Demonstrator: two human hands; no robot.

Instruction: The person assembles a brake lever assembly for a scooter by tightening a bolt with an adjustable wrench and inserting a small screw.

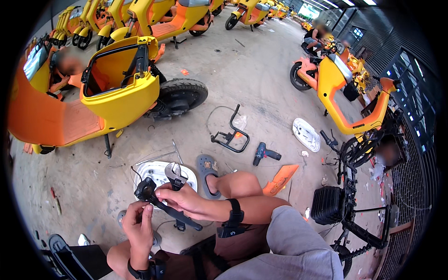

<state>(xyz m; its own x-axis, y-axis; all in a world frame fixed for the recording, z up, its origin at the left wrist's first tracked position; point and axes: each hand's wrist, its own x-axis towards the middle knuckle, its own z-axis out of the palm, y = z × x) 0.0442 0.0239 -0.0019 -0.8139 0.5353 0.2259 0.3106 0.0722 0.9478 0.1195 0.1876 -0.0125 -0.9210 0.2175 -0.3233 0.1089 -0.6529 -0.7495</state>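
Note:
My right hand [179, 198] grips an upright adjustable wrench [175, 171], its thumb and fingertips against a black brake lever assembly [146, 187], whose long lever slants down-right beneath that hand. My left hand [141, 223] is pinched just below the assembly's clamp; what lies between its fingertips is too small to make out. Behind both hands, a white plastic tray [185, 171] lies on the floor with small parts in it. Part of another dark tool [180, 225] shows below the lever, too hidden to name.
A scooter [119, 100] stands left, another [354, 119] right, beside a black frame [347, 205]. A drill [265, 153], bent tube [242, 142], white cover [305, 134] and orange panel [280, 180] lie on the floor [252, 70]. Other people [311, 39] sit farther back.

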